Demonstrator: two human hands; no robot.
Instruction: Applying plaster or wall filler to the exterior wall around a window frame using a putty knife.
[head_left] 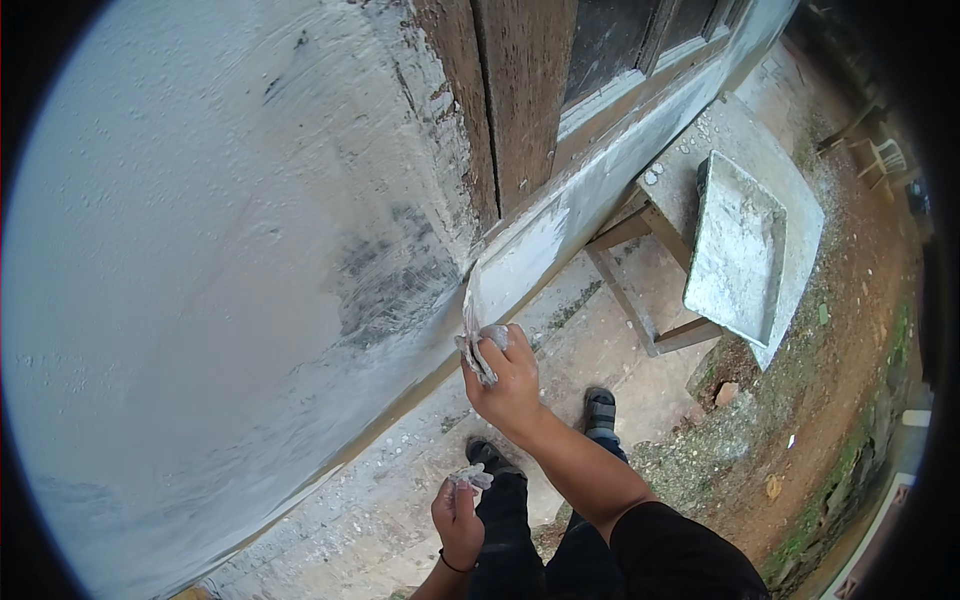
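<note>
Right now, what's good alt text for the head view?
A person's right hand grips a thin, whitened tool at the edge of a white wall beside a brown wooden frame. The left hand, lower, holds or is smeared with whitish material; at right, a tray rests on a table.

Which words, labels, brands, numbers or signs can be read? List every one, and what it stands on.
None: no lettering shows on the wall, wooden frame, tray or flat tool in the right hand. Anything on the distant chair is too small to tell.
</note>
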